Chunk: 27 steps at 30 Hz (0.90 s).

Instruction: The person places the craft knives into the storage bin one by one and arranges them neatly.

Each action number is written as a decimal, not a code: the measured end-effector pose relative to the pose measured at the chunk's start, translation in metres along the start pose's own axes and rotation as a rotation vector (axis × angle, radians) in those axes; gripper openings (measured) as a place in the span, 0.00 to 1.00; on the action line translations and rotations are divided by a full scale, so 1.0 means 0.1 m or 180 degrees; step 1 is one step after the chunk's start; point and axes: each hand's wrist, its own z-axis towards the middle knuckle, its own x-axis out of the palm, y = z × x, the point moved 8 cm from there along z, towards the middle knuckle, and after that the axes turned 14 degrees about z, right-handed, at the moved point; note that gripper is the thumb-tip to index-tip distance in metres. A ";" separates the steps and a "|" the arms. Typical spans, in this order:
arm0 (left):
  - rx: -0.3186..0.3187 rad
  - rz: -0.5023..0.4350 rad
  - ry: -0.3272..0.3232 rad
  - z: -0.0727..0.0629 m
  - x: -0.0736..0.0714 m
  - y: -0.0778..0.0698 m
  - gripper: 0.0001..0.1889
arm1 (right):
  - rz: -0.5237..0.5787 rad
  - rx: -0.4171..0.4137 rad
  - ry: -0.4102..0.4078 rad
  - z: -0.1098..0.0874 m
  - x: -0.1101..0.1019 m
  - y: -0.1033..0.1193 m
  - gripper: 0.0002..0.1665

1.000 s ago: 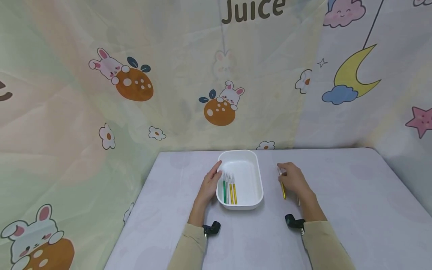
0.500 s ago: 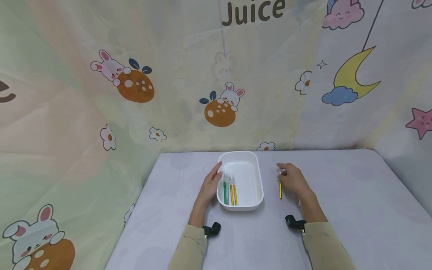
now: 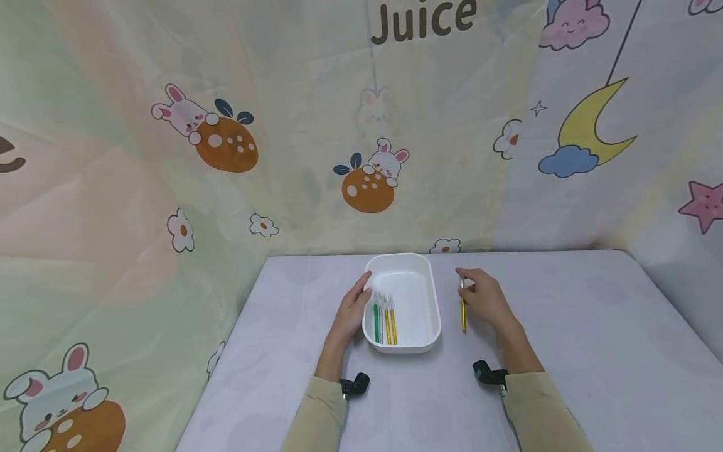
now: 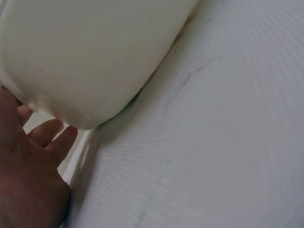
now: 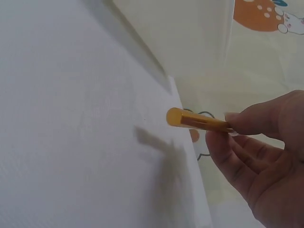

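I have the right hand point(image 3: 490, 298) pinching a slender yellow cylindrical stick point(image 3: 464, 316); the left hand point(image 3: 349, 312), fingers outstretched, touches a white rounded-rectangular tray point(image 3: 417, 314).

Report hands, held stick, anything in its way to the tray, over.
Right hand pinching yellow stick, right of tray. Left hand touching tray's left side. Nothing seen between.

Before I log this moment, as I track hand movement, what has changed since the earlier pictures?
The right hand has moved left, nearer the white tray, carrying the yellow pen. In the head view, the pen has swung from slanted to nearly straight. Nothing was newly gripped or released. The left hand at the tray's edge and the pens inside stayed put.
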 end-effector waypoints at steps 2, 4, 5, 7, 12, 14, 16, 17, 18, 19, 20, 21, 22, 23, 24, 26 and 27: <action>-0.0007 0.0000 0.0002 0.00 0.00 0.00 0.25 | 0.0045 -0.0058 -0.0017 -0.01 0.00 0.03 0.33; -0.0004 -0.0003 0.0005 0.00 0.00 0.00 0.25 | 0.0105 -0.0108 -0.0039 -0.02 0.00 0.06 0.32; -0.0009 0.0005 0.0005 0.00 0.00 0.01 0.25 | 0.0149 -0.0133 -0.0043 -0.03 0.00 0.08 0.32; -0.0011 0.0006 0.0005 0.00 0.00 0.01 0.24 | 0.0254 -0.0216 -0.0050 -0.05 0.01 0.12 0.32; 0.0002 -0.0002 -0.0005 0.00 0.00 0.00 0.24 | 0.0478 -0.0406 -0.0064 -0.06 0.03 0.24 0.31; 0.0017 -0.0009 -0.0005 0.00 0.00 -0.01 0.24 | 0.0529 -0.0432 -0.0062 -0.07 0.05 0.28 0.31; 0.0027 -0.0025 -0.0004 0.00 0.00 -0.01 0.24 | 0.0574 -0.0436 -0.0057 -0.07 0.07 0.31 0.32; 0.0024 -0.0028 -0.0004 0.00 0.00 -0.01 0.24 | 0.0590 -0.0441 -0.0050 -0.07 0.07 0.32 0.32; 0.0027 -0.0035 -0.0003 0.00 0.00 -0.02 0.24 | 0.0606 -0.0437 -0.0049 -0.07 0.08 0.33 0.32; 0.0025 -0.0028 -0.0004 0.00 0.00 -0.02 0.24 | 0.0611 -0.0436 -0.0047 -0.07 0.09 0.34 0.32; 0.0031 -0.0031 -0.0003 0.00 0.00 -0.02 0.24 | 0.0619 -0.0432 -0.0053 -0.07 0.09 0.34 0.32; 0.0026 -0.0026 -0.0004 0.00 0.00 -0.02 0.24 | 0.0624 -0.0441 -0.0056 -0.07 0.09 0.35 0.32; 0.0022 -0.0012 -0.0005 0.00 0.00 -0.02 0.24 | 0.0621 -0.0448 -0.0069 -0.08 0.09 0.36 0.32; 0.0018 -0.0006 0.0001 0.00 -0.01 -0.02 0.24 | 0.0603 -0.0455 -0.0085 -0.08 0.09 0.36 0.32; 0.0022 -0.0003 0.0007 0.00 0.00 -0.01 0.25 | 0.0587 -0.0456 -0.0102 -0.08 0.10 0.37 0.32; 0.0030 0.0003 0.0013 0.00 0.00 -0.01 0.25 | 0.0563 -0.0486 -0.0125 -0.09 0.09 0.39 0.30; 0.0032 0.0002 0.0015 0.00 0.00 -0.01 0.25 | 0.0559 -0.0502 -0.0139 -0.10 0.09 0.41 0.30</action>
